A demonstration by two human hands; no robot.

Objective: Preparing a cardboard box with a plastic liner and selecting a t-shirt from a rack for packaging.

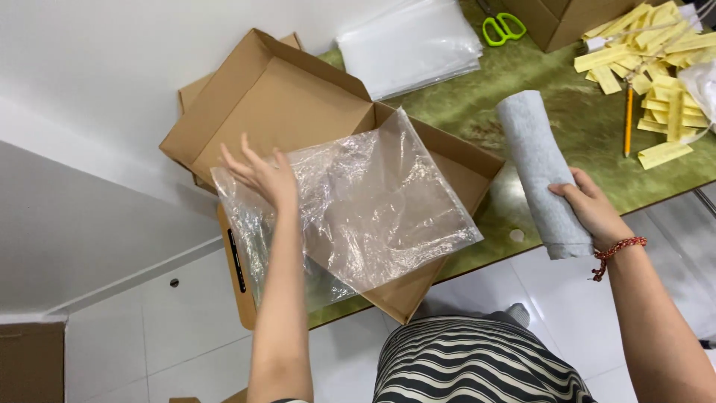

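Observation:
My left hand (261, 173) lies flat, fingers spread, on a clear plastic bag (365, 209) that is draped over an open brown cardboard box (283, 97). My right hand (589, 205) grips the lower end of a rolled grey felt-like cloth (533, 153), held above the green marbled table (514, 89) to the right of the box. The roll points away from me. The inside of the box is mostly hidden under the plastic.
A stack of clear plastic bags (410, 45) lies at the back of the table. Green-handled scissors (503, 28), another cardboard box (559, 19), several yellow strips (656, 52) and a pencil (629, 119) sit at the far right. White tiled floor lies below.

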